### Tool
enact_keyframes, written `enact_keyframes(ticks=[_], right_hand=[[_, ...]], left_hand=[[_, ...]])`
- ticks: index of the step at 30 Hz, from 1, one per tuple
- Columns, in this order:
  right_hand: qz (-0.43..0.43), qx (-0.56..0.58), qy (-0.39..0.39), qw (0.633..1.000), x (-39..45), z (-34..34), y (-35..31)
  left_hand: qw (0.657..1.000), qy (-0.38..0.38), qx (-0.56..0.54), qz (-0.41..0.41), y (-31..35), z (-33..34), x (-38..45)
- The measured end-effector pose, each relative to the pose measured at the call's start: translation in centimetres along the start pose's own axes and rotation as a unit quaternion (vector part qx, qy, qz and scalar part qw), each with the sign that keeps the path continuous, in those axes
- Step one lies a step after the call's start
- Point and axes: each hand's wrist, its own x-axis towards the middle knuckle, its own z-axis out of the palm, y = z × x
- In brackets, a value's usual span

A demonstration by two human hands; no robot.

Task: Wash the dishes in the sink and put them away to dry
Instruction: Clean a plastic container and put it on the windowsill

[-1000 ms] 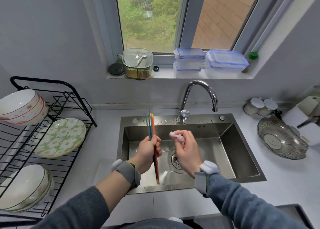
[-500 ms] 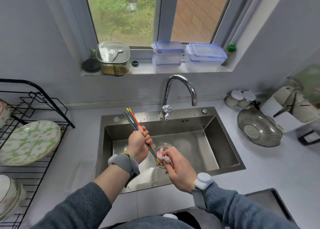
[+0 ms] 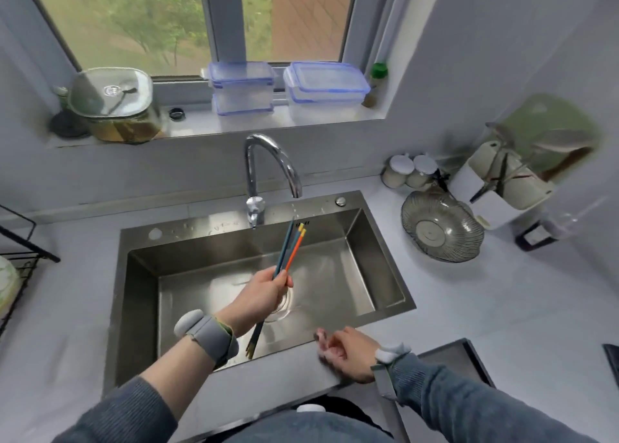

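Dish rack (image 3: 20, 248) cut off at left edge; blurred, perhaps a cloth, in right hand (image 3: 348, 355) fingers (image 3: 330, 349).

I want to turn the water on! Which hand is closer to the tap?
The left hand. It holds the chopsticks over the sink, just below the tap. The right hand is farther off, at the sink's front edge, curled round something small and pale.
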Motion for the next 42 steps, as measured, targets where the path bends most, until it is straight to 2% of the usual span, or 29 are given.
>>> enact_keyframes(ticks=[3,5,8,11,14,19,20,23,27,28,33,37,39,42], right_hand=[[-0.004,0.023,0.007,1.0,0.1,-2.1,1.4],[-0.011,0.062,0.043,0.997,0.0,-4.2,2.0],[-0.049,0.198,0.114,0.972,-0.1,-8.2,1.5],[-0.089,0.368,0.185,0.907,-0.5,-12.6,1.6],[-0.107,0.496,0.211,0.836,-0.6,-15.7,1.9],[-0.113,0.625,0.242,0.734,-0.5,-19.1,3.5],[-0.118,0.633,0.253,0.722,-0.5,-20.2,4.5],[-0.124,0.622,0.283,0.719,-0.4,-22.5,6.1],[-0.113,0.603,0.342,0.711,0.0,-25.9,9.3],[-0.106,0.6,0.36,0.706,0.1,-26.9,10.5],[-0.03,0.505,0.484,0.714,0.6,-32.2,19.1],[0.071,0.437,0.596,0.67,0.3,-36.0,26.1],[0.106,0.404,0.64,0.645,-0.2,-37.1,28.6],[0.153,0.349,0.667,0.64,-0.3,-38.4,32.3]], left_hand=[[0.992,-0.019,0.122,0.026,0.2,1.9,0.3],[0.977,-0.031,0.205,0.049,0.8,3.1,0.6],[0.956,-0.053,0.28,0.073,2.6,4.8,1.2],[0.939,-0.081,0.32,0.096,5.3,7.3,2.0],[0.935,-0.097,0.322,0.113,7.8,9.0,2.9],[0.909,-0.134,0.367,0.144,11.4,12.1,5.2],[0.901,-0.142,0.381,0.154,12.4,13.1,6.1],[0.874,-0.141,0.43,0.177,14.4,14.4,8.3],[0.798,-0.073,0.555,0.223,17.1,15.7,11.6],[0.788,-0.063,0.567,0.23,17.9,16.1,12.2],[0.768,-0.07,0.58,0.263,21.9,17.9,14.3],[0.743,-0.071,0.594,0.3,24.8,19.4,16.2],[0.741,-0.078,0.594,0.303,25.7,19.5,16.6],[0.746,-0.086,0.589,0.3,26.6,19.5,17.9]])
